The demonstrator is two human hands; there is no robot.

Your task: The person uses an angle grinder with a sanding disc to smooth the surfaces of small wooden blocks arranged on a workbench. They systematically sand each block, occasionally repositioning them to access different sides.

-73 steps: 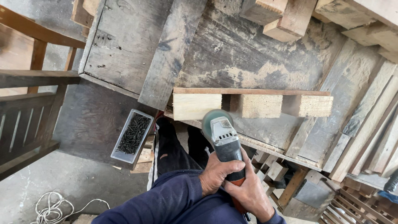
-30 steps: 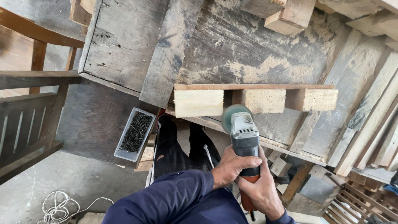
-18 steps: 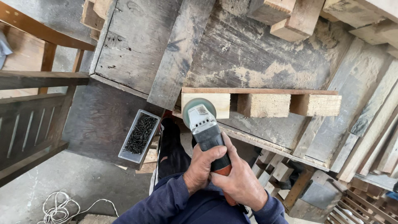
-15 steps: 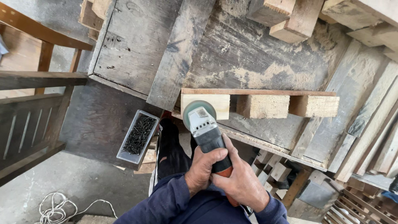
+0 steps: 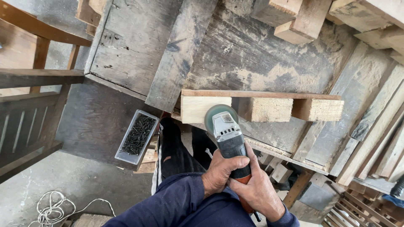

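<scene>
A single head-worn camera looks steeply down from above the person's own arms, close to both hands. It faces forward over a worn grey wooden workbench (image 5: pixel 261 63), with grey concrete floor (image 5: pixel 75 185) filling the lower left.

You hold a grey-and-black angle grinder with an orange handle (image 5: pixel 229 145), its round disc against the front face of the left pale block. That three-block pale wooden piece with a thin top board (image 5: pixel 263 105) lies flat on the worn tabletop.
</scene>
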